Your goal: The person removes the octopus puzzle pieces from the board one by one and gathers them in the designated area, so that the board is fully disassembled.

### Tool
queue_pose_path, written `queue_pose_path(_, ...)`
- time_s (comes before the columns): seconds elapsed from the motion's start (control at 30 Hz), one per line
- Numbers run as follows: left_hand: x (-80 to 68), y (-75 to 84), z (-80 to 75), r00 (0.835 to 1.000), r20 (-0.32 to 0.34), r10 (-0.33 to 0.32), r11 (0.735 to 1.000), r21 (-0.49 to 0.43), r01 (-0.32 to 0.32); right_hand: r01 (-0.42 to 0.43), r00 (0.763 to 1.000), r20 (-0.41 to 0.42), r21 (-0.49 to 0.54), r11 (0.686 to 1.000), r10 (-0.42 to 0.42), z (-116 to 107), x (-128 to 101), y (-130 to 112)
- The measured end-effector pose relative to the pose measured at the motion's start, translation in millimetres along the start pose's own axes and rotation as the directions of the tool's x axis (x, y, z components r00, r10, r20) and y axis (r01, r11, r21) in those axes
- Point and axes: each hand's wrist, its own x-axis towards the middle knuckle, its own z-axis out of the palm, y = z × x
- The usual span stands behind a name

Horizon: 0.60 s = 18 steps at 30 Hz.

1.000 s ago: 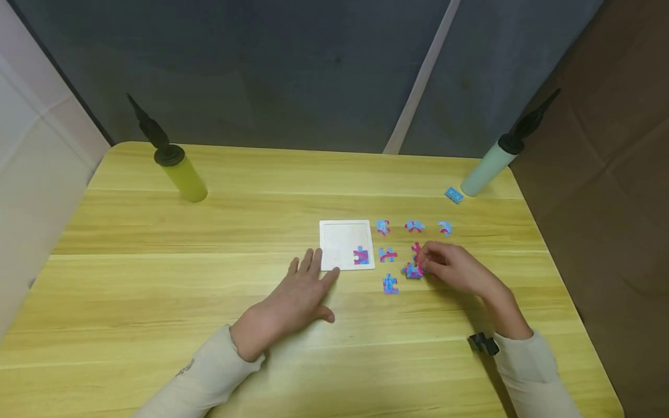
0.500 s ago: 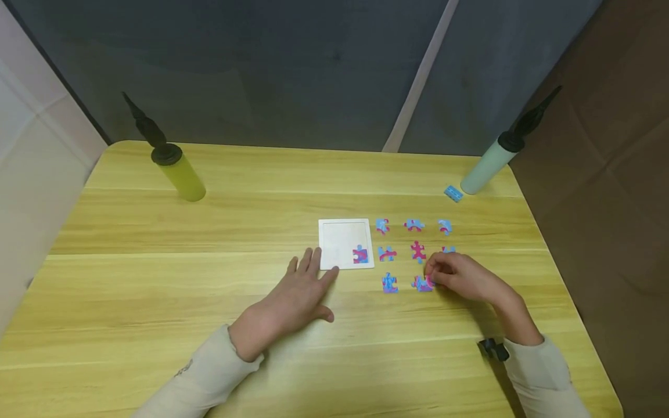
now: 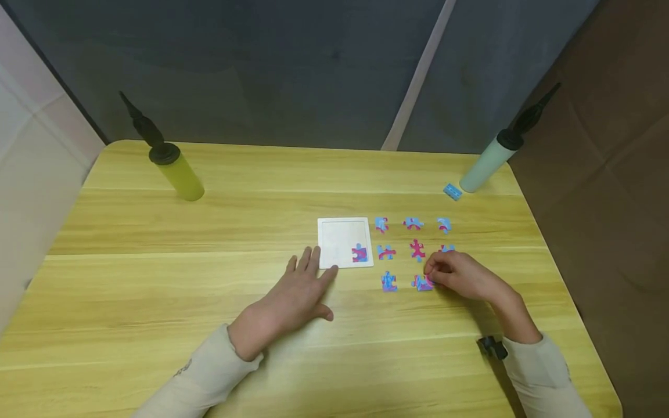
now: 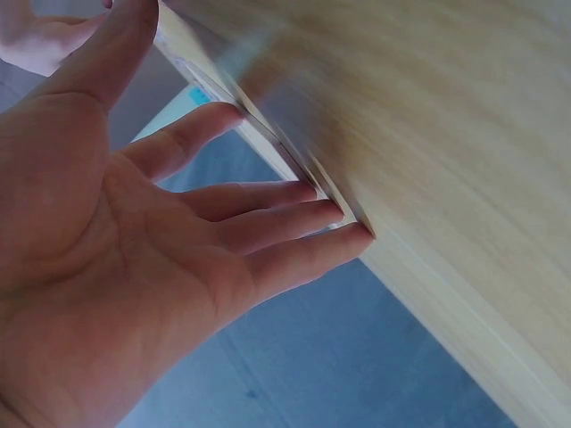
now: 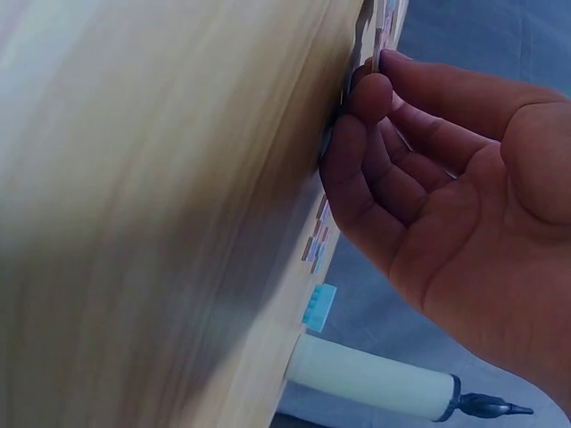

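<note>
Nearest the camera, the left hand (image 3: pixel 298 293) lies flat on the wooden table (image 3: pixel 157 278), fingers straight and a bit spread, with the fingertips (image 3: pixel 313 256) touching the near-left corner of the white puzzle tray (image 3: pixel 337 235). The right hand (image 3: pixel 460 274) sits further right, fingers curled, pinching a pink and blue puzzle piece (image 3: pixel 422 283) against the tabletop. That piece lies at the near end of the middle column of loose pieces, just right of another loose piece (image 3: pixel 389 281).

There's plenty of bare wood left of the tray and in front of both hands; the right edge of the table is fairly near the right wrist.

One piece (image 3: pixel 359 253) sits in the tray's near-right corner. At the far corners stand a yellow pump (image 3: pixel 175 168) and a pale green pump (image 3: pixel 486 165), with a small blue block (image 3: pixel 452 191) just beside the green one.

Compared to a second ago, the right hand has moved nearer with its piece, uncovering a pink piece (image 3: pixel 417 249), while the left hand hasn't budged.
</note>
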Motion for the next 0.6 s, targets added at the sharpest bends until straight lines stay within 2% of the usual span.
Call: queue_pose_path(0.6, 1.1, -0.6, 0.1, 1.000, -0.002, 0.005, 1.000, 0.010, -0.005, -0.003, 1.000, 0.002, 0.003, 1.000, 0.003, -2.5, 0.1, -2.6)
